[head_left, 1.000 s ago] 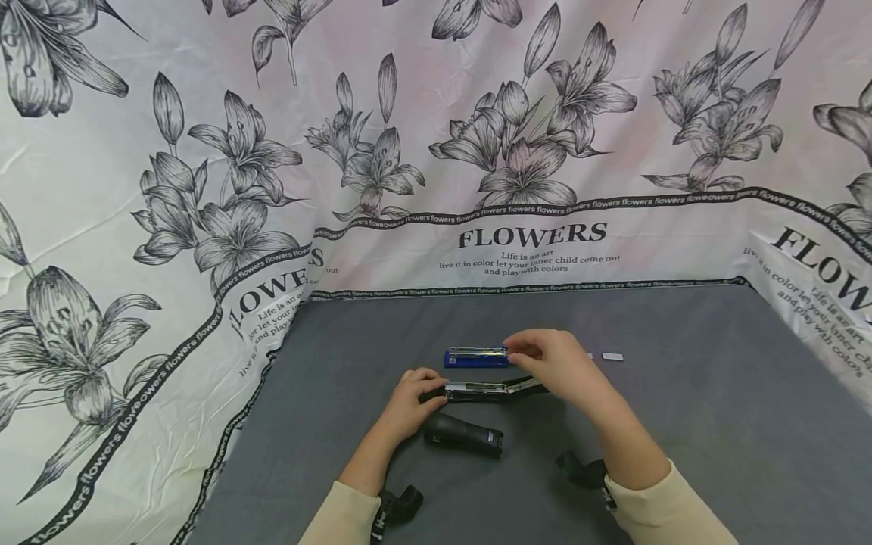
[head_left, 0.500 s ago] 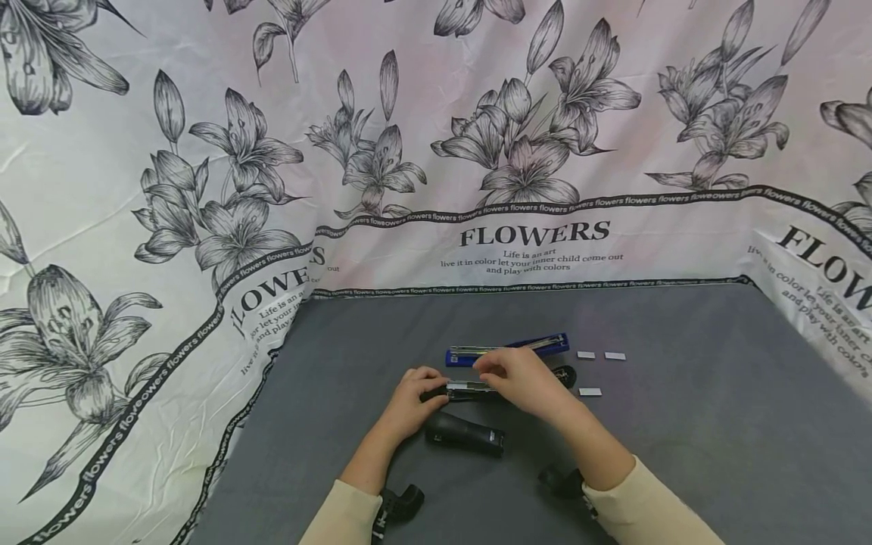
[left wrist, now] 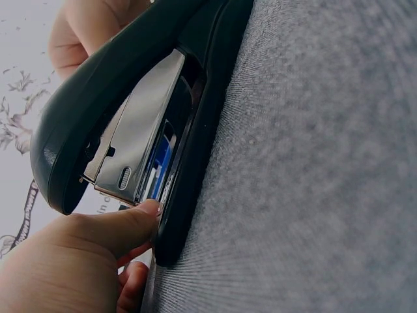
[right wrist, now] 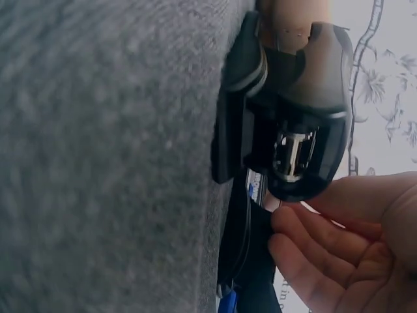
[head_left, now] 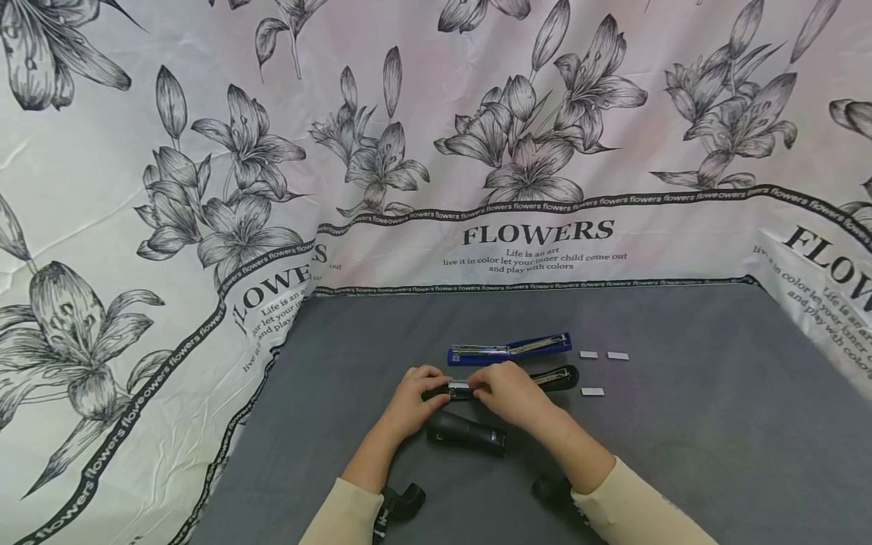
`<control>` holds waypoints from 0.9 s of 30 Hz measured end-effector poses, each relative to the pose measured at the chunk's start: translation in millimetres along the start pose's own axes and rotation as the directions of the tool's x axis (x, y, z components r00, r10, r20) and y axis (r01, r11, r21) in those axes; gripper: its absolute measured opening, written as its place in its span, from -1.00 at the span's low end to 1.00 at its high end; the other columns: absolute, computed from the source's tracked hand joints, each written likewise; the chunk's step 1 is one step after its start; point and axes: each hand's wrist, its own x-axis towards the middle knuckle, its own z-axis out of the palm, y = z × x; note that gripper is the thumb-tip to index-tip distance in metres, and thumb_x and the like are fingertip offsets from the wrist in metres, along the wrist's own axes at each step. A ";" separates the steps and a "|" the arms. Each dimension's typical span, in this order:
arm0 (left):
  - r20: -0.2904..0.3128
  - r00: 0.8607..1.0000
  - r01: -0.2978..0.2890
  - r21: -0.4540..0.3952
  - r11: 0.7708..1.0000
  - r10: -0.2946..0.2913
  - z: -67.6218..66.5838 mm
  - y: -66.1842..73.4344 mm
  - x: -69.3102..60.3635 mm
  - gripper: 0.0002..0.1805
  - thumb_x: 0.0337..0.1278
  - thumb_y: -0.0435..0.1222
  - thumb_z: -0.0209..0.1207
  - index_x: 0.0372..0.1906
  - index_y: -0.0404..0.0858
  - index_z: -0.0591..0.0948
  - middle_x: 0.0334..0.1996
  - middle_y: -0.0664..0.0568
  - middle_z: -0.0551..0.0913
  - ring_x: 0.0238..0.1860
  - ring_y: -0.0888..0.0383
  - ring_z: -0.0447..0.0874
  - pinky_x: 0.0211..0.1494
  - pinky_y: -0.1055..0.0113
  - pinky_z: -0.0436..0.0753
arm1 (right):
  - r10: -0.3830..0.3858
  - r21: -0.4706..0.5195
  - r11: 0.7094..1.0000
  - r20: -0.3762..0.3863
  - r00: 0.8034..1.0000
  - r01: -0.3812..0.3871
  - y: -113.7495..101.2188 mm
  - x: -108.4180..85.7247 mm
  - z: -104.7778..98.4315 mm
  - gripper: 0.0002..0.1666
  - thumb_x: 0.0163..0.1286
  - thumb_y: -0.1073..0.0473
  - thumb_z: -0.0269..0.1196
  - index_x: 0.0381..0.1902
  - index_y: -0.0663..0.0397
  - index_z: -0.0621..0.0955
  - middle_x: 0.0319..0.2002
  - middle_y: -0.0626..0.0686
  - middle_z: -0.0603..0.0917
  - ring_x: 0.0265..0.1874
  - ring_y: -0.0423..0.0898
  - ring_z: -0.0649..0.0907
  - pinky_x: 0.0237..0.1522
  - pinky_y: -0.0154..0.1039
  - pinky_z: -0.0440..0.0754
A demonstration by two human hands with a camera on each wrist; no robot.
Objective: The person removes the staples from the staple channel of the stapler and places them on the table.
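Note:
An opened-out black stapler (head_left: 560,378) lies across the middle of the table, its metal channel facing up. My left hand (head_left: 412,401) grips its left end between thumb and fingers. At its middle, my right hand (head_left: 514,395) pinches over the channel; whether a staple strip is between the fingertips is hidden. Just nearer me is a closed black stapler (head_left: 466,434), large in the left wrist view, where the left thumb (left wrist: 124,228) shows behind it. The right wrist view shows the closed stapler's rear end and curled right fingers (right wrist: 313,241) beyond it.
A blue stapler (head_left: 541,347), also opened out, lies just behind the black one. To the right are staple strips: one (head_left: 589,354) beside another (head_left: 618,356), and a third (head_left: 593,392) nearer. A flowered cloth (head_left: 531,250) hangs behind the grey table (head_left: 715,424).
My right hand has come from the right end of the blue stapler, leftward and nearer, onto the middle of the opened black stapler. The left hand keeps its grip on the left end.

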 end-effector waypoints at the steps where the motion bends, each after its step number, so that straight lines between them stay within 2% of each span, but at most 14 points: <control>1: -0.001 1.000 -0.001 0.001 1.000 0.001 0.1 0.1 0.2 -0.65 0.30 -0.31 0.37 0.16 -0.26 0.73 0.04 0.09 0.63 0.05 0.10 0.46 0.12 0.10 0.55 | -0.002 -0.003 1.000 -0.008 1.000 0.002 -0.6 0.1 0.7 -0.82 0.35 0.37 0.39 -0.10 0.25 0.79 -0.19 0.09 0.80 -0.24 -0.03 0.77 -0.18 -0.15 0.71; 6: 0.001 1.000 0.002 -0.001 1.000 -0.002 -0.7 1.4 0.5 -0.64 0.29 -0.31 0.37 0.16 -0.26 0.73 0.04 0.09 0.63 0.04 0.11 0.46 0.12 0.11 0.55 | 0.010 0.041 0.999 -0.031 0.999 -0.008 -2.1 0.6 3.1 -0.80 0.34 0.37 0.39 -0.08 0.27 0.78 -0.20 0.09 0.80 -0.25 -0.03 0.77 -0.20 -0.15 0.72; 9: 0.006 1.000 0.004 0.001 1.000 -0.004 -1.4 2.8 0.1 -0.64 0.29 -0.31 0.37 0.16 -0.26 0.73 0.03 0.08 0.64 0.04 0.11 0.47 0.11 0.11 0.55 | 0.071 0.114 0.991 -0.026 0.997 -0.068 -2.2 1.0 3.9 -0.78 0.36 0.35 0.38 -0.05 0.23 0.79 -0.19 0.06 0.80 -0.24 -0.06 0.76 -0.20 -0.16 0.71; 14: 0.009 1.000 0.008 0.008 1.000 -0.008 -1.7 3.9 -0.6 -0.64 0.30 -0.31 0.37 0.16 -0.27 0.73 0.03 0.07 0.64 0.03 0.11 0.47 0.11 0.11 0.54 | 0.195 0.220 0.958 -0.023 0.981 -0.185 -3.1 0.6 5.2 -0.78 0.38 0.32 0.38 -0.03 0.16 0.80 -0.16 0.02 0.79 -0.17 -0.04 0.75 -0.15 -0.11 0.71; 17: 0.006 1.000 0.009 0.010 1.000 -0.009 -1.0 3.4 -0.7 -0.64 0.30 -0.31 0.37 0.16 -0.27 0.73 0.03 0.07 0.64 0.03 0.11 0.47 0.11 0.11 0.55 | 0.212 0.188 0.961 -0.037 0.977 -0.202 -5.9 -1.1 6.8 -0.79 0.38 0.31 0.38 -0.05 0.17 0.80 -0.16 0.03 0.80 -0.15 -0.01 0.76 -0.14 -0.07 0.71; 20: 0.005 1.000 0.007 0.011 1.000 -0.007 -0.4 2.8 -0.5 -0.65 0.30 -0.31 0.37 0.16 -0.27 0.73 0.03 0.07 0.64 0.03 0.11 0.47 0.11 0.11 0.55 | 0.196 0.140 0.972 -0.048 0.979 -0.188 -9.4 -2.6 8.1 -0.80 0.38 0.32 0.38 -0.06 0.21 0.80 -0.15 0.08 0.80 -0.15 0.03 0.76 -0.13 -0.04 0.72; 22: 0.004 1.000 0.005 0.008 1.000 -0.005 -0.3 2.7 0.0 -0.65 0.30 -0.31 0.37 0.15 -0.27 0.73 0.03 0.07 0.64 0.03 0.10 0.47 0.10 0.11 0.55 | 0.204 0.154 0.969 -0.047 0.978 -0.195 -11.0 -3.2 8.2 -0.78 0.38 0.33 0.37 -0.04 0.24 0.79 -0.13 0.10 0.79 -0.13 0.05 0.76 -0.11 -0.02 0.72; 24: 0.003 1.000 0.004 0.006 1.000 -0.004 -0.4 2.9 0.2 -0.66 0.30 -0.32 0.37 0.14 -0.27 0.73 0.03 0.07 0.64 0.02 0.10 0.47 0.10 0.11 0.55 | 0.235 0.212 0.952 -0.045 0.971 -0.221 -10.7 -2.8 8.7 -0.76 0.38 0.34 0.36 -0.01 0.25 0.78 -0.12 0.10 0.79 -0.11 0.06 0.76 -0.10 -0.02 0.72; 27: 0.003 1.000 0.007 0.002 1.000 -0.007 -1.0 3.5 0.0 -0.66 0.29 -0.32 0.37 0.14 -0.28 0.74 0.02 0.06 0.64 0.03 0.10 0.47 0.11 0.11 0.55 | 0.302 0.319 0.906 -0.028 0.953 -0.278 -8.6 -2.1 8.7 -0.74 0.39 0.34 0.36 0.01 0.24 0.77 -0.12 0.07 0.79 -0.10 0.03 0.76 -0.11 -0.04 0.72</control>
